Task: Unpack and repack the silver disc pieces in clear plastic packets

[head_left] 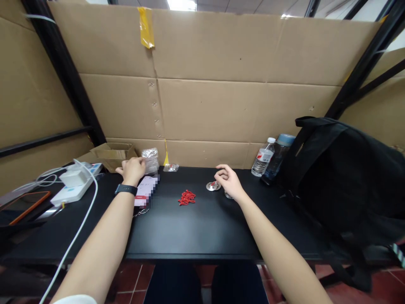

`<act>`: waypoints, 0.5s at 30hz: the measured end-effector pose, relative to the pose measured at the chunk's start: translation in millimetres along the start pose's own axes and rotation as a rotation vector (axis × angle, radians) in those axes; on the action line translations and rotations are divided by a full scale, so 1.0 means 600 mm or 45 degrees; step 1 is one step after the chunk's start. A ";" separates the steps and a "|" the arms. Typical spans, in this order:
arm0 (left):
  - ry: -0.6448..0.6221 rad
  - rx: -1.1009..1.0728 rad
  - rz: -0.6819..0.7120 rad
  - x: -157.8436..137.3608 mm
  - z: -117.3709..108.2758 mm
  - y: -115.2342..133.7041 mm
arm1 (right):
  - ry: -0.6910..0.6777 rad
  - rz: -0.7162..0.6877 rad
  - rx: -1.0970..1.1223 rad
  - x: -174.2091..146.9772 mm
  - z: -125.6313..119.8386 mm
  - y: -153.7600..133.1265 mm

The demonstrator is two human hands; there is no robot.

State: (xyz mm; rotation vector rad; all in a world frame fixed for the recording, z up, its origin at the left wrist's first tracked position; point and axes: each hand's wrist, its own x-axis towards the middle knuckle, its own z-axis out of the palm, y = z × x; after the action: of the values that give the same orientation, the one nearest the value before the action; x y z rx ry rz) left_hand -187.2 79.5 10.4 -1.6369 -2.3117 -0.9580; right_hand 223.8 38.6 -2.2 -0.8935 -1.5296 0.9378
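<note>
My left hand, with a dark watch band at the wrist, is at the back left with its thumb held apart. Its fingertips reach the edge of a stack of clear plastic packets; whether they touch it I cannot tell. My right hand hovers with loosely bent fingers, holding nothing I can see. Shiny round metal discs with a bit of red on them lie just left of it, and another shiny piece is partly hidden beneath it. Between my hands lies a small heap of red looped pieces.
A phone lies by my left wrist, near an open cardboard box. At left are a white power strip and cables. A water bottle, a dark tumbler and a black backpack stand right. Cardboard walls enclose the table.
</note>
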 end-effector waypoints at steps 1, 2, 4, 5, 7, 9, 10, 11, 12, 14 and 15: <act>-0.044 0.019 -0.014 0.003 0.004 -0.006 | -0.014 -0.007 -0.024 0.000 0.000 0.002; -0.085 0.033 -0.021 0.005 0.007 -0.010 | -0.024 -0.020 -0.057 0.000 0.000 0.004; -0.156 0.050 -0.010 0.006 0.011 -0.012 | -0.045 -0.057 -0.143 0.000 -0.002 0.009; -0.180 0.058 -0.002 0.006 0.013 -0.012 | -0.056 -0.076 -0.196 0.000 -0.004 0.011; -0.199 0.082 -0.001 0.003 0.013 -0.009 | -0.084 -0.113 -0.316 0.000 -0.008 0.016; -0.175 0.110 -0.033 -0.002 0.010 -0.005 | -0.120 -0.142 -0.453 0.001 -0.013 0.021; -0.149 0.115 -0.060 -0.004 0.009 -0.003 | -0.147 -0.155 -0.529 0.001 -0.015 0.024; -0.120 0.112 -0.084 -0.007 0.007 -0.001 | -0.179 -0.169 -0.608 0.001 -0.018 0.027; -0.088 0.101 -0.100 -0.010 0.005 0.002 | -0.214 -0.185 -0.692 0.001 -0.020 0.029; -0.022 0.083 -0.111 -0.017 0.000 0.010 | -0.280 -0.215 -0.873 0.001 -0.023 0.033; 0.010 0.081 -0.103 -0.021 -0.003 0.016 | -0.309 -0.223 -0.965 0.001 -0.024 0.034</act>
State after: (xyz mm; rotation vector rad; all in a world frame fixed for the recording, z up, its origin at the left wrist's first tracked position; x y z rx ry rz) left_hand -173.9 70.5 9.8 -1.5235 -2.3943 -0.8944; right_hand 239.0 48.7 -19.3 -1.1652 -2.1914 0.3257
